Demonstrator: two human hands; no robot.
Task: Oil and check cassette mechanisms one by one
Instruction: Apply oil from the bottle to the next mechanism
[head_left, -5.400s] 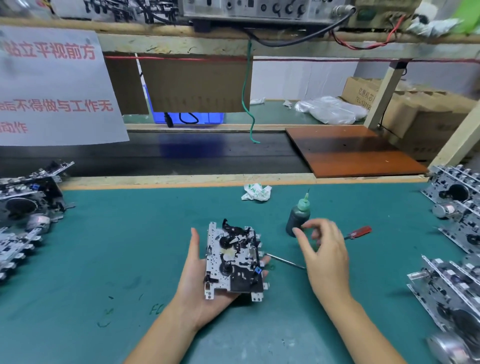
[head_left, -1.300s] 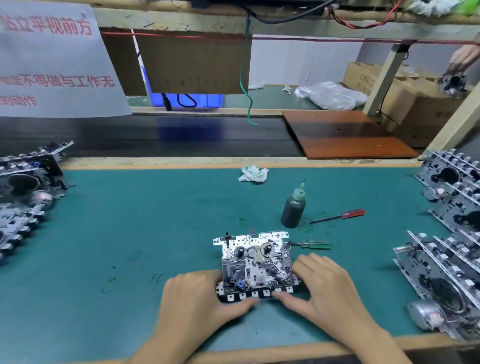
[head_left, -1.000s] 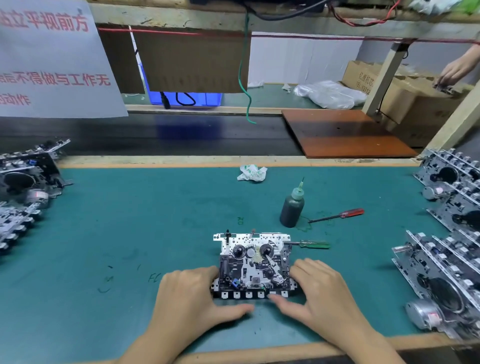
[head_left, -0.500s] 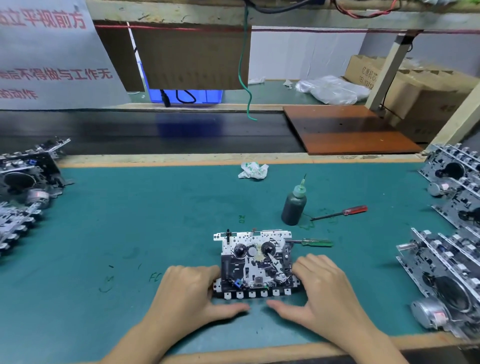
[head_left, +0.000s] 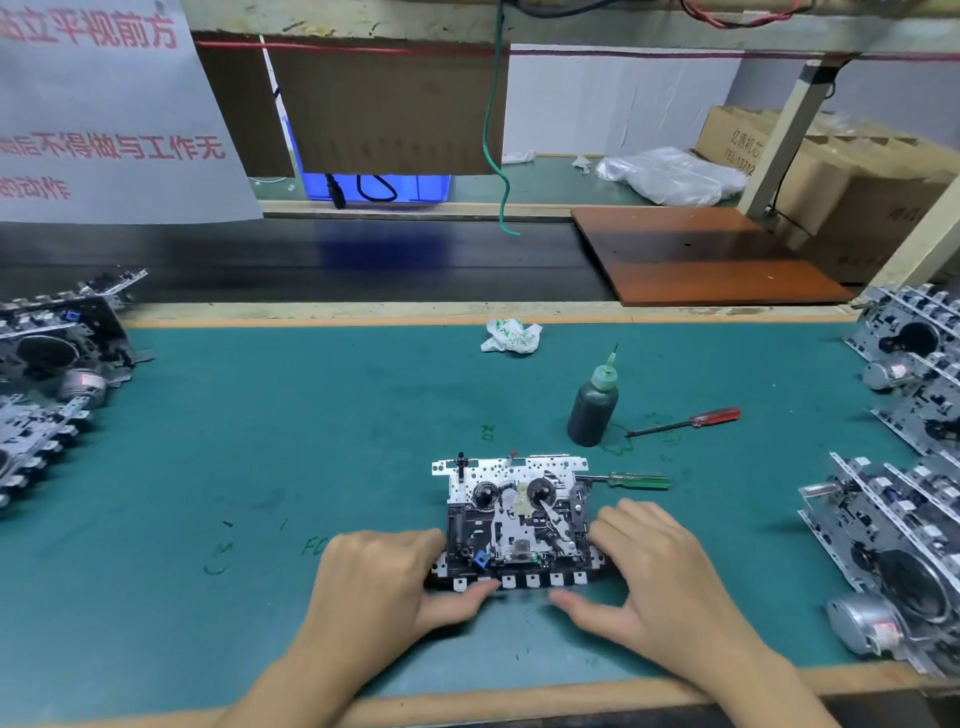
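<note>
A cassette mechanism, a silver plate with black reels and a row of white keys at its near edge, lies flat on the green mat. My left hand grips its left side, thumb lying along the key row. My right hand grips its right side, thumb stretched toward the keys from the right. Behind it to the right, a dark oil bottle with a green needle cap stands upright, untouched.
A green-handled screwdriver lies just behind the mechanism's right corner, a red-handled one beside the bottle. Several mechanisms are stacked at the mat's left and right. A crumpled wrapper lies at the far edge.
Five seconds ago the mechanism lay in my raised left palm with my right hand near the bottle. Now it rests on the mat between both hands; over the last second only my thumbs shift.
</note>
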